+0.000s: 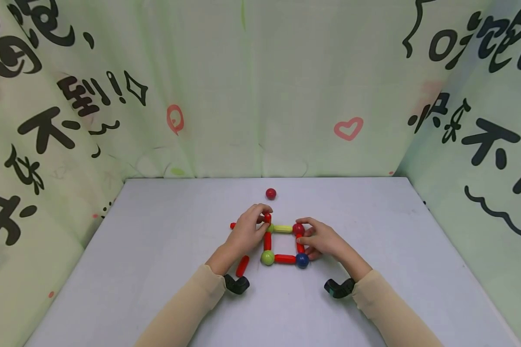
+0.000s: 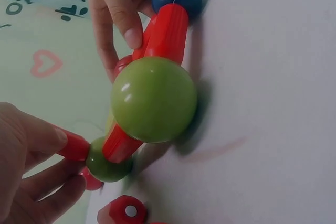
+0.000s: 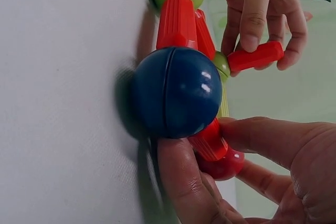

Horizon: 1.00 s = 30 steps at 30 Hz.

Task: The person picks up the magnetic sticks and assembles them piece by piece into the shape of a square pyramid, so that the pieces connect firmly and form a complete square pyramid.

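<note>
On the table lies a square of balls and rods. Its corners are a near green ball, a blue ball, a red ball and a far green ball. Three sides are red rods, and the far side is a yellow rod. My left hand pinches another red rod, which stands up from the far green ball. With thumb and fingers, my right hand holds the square's right-hand red rod, between the blue and red balls.
A loose red ball lies beyond the square. One loose red rod is near my left wrist, and the end of another red piece shows left of that hand. Printed curtains enclose the table's back and sides.
</note>
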Tool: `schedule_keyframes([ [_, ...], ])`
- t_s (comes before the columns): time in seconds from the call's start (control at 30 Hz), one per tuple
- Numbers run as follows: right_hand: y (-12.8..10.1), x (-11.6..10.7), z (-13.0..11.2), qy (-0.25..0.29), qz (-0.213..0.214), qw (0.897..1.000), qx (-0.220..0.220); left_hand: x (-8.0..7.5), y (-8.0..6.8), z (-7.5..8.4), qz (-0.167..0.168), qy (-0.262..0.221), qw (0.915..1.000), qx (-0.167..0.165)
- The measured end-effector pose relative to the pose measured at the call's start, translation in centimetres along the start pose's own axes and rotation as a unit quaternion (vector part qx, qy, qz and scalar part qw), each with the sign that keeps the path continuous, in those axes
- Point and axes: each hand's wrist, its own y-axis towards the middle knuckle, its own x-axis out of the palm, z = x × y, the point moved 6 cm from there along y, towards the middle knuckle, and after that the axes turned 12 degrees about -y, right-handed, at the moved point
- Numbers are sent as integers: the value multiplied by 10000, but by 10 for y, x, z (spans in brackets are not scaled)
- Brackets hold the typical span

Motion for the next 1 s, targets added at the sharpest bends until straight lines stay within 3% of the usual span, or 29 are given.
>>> schedule_keyframes([
  [0.3,0,0,-1,8,-11,10000,7,-2,1,-6,-120,-63,9996,-251],
  [0.57,0,1,0,50,-17,10000,33,-12,-7,-4,-119,581,9967,-553],
  [0.8,0,1,1,65,9,10000,27,-28,-24,0,161,1097,9903,-840],
  [1.0,-2,1,2,41,28,10000,82,-36,-46,-7,-108,1504,9812,-1202],
])
